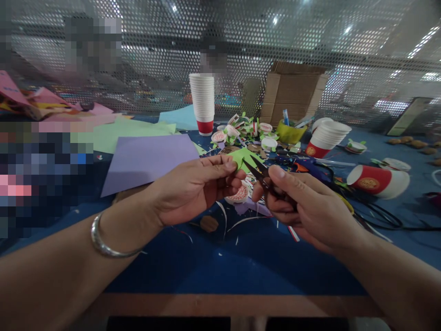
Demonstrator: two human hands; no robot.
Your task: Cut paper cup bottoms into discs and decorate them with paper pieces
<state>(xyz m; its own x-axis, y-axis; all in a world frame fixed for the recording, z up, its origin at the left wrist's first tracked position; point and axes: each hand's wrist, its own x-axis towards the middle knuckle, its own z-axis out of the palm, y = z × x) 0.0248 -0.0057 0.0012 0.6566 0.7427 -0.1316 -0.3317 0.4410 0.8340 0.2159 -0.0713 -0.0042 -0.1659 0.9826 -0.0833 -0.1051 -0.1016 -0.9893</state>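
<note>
Between thumb and fingers, my left hand (206, 184) pinches a small piece of bright green paper (246, 157). My right hand (306, 197) is wrapped round a pair of dark scissors (259, 173). Their blades are parted and point left, with the tips at the green paper; whether they touch it I cannot tell. Just below the hands lies a paper cup base with red print (238, 193), partly covered by my left fingers. A purple scrap (255, 208) and thin white paper strips surround it.
A tall stack of paper cups (202, 101) stands behind the hands, near cut cup pieces (267, 142). Purple paper (148, 161) lies left. At right are another cup stack (325, 138), a tipped red cup (377, 181), a yellow holder (291, 133) and black cable. A cardboard box (292, 94) stands behind.
</note>
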